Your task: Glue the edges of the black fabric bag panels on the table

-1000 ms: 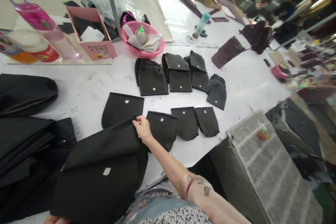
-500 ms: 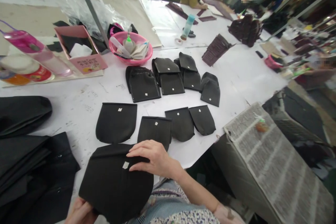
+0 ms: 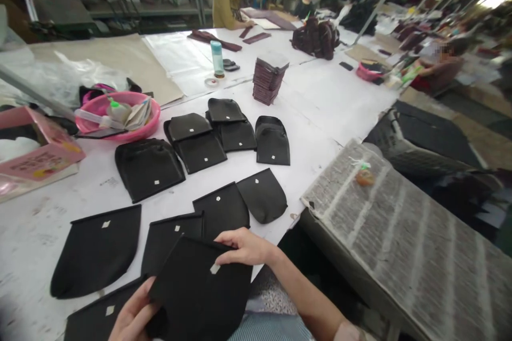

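A black rounded leather-like piece [image 3: 200, 293] with a small pale sticker is held up near my body. My left hand [image 3: 136, 311] grips its left edge, fingers bent around it. At its top edge, beside the sticker, my right hand [image 3: 244, 248] pinches it. Under and beyond it lie similar black pieces with stickers: one at the left [image 3: 98, 253], one partly covered [image 3: 170, 240], and two overlapping at the right [image 3: 262, 197]. Another piece [image 3: 102, 311] shows at the bottom left, partly hidden by my left hand. Stacked black pieces [image 3: 200, 146] form a row farther back.
A pink basket [image 3: 150, 125] with a bottle stands beside a pink box [image 3: 56, 152]. Beyond are a blue-capped bottle [image 3: 216, 58] and a maroon stack [image 3: 267, 82]. A covered box [image 3: 400, 245] stands at the right. People work at the far tables.
The view has swung right, so the table items appear farther left. The held piece is raised and tilted, and another stickered piece now shows at the bottom left.
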The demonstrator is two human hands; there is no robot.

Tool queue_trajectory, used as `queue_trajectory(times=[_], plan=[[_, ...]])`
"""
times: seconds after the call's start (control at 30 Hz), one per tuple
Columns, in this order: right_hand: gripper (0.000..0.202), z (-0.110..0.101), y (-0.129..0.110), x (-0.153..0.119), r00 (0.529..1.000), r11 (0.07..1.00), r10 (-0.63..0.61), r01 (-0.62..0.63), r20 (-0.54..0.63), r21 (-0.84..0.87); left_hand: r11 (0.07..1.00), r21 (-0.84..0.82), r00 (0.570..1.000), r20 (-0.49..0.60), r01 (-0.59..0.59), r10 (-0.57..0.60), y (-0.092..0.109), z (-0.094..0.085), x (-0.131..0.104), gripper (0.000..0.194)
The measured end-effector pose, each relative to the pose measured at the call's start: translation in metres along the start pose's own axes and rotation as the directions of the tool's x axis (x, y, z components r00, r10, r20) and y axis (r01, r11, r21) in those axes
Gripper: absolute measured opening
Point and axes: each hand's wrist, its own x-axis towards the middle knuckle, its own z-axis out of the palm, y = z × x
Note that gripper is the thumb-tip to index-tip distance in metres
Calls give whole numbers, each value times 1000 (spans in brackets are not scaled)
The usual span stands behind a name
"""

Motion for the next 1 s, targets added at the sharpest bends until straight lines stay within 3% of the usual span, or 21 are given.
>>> queue_trajectory(times=[0.1, 0.17, 0.23, 0.3, 0.4, 0.47, 0.57, 0.63, 0.7, 0.77, 0.9, 1.0], plan=[[23, -48, -4, -32, 1000, 994, -14, 17, 26, -105, 978, 97, 978, 123, -184, 171, 15, 54, -4, 53], [19, -74, -9, -47, 998, 990, -33, 42, 62, -136, 909, 169, 920, 168, -381, 355, 20, 87, -5, 66], [15, -94, -13, -58, 992, 984, -44, 63, 116, -168, 815, 280, 858, 251, -508, 448, 21, 117, -1, 80], [11, -111, -18, -65, 988, 975, -46, 77, 149, -211, 753, 390, 839, 369, -530, 400, 22, 144, 7, 80], [10, -132, -22, -75, 990, 959, -29, 67, 140, -275, 721, 443, 804, 532, -532, 267, 27, 177, 24, 48], [11, -143, -23, -82, 993, 952, -3, 40, 121, -304, 736, 369, 738, 625, -567, 255, 31, 195, 36, 42], [14, -152, -23, -92, 990, 945, 60, -16, 125, -327, 817, 180, 627, 735, -547, 258, 35, 218, 49, 65], [15, -155, -19, -97, 985, 940, 112, -62, 133, -335, 874, 168, 561, 817, -456, 136, 33, 230, 53, 65], [15, -158, -14, -100, 982, 929, 165, -122, 97, -349, 898, 237, 517, 856, -371, -12, 28, 240, 55, 50], [12, -161, -7, -103, 977, 911, 213, -199, -1, -362, 917, 283, 554, 828, -281, -86, 20, 248, 56, 39], [11, -176, 11, -109, 940, 892, 262, -323, -219, -316, 978, 203, 750, 655, -51, -96, 5, 253, 61, 40], [20, -195, 32, -106, 911, 913, 293, -357, -290, -198, 994, 109, 870, 488, 22, -73, 2, 254, 70, 45]])
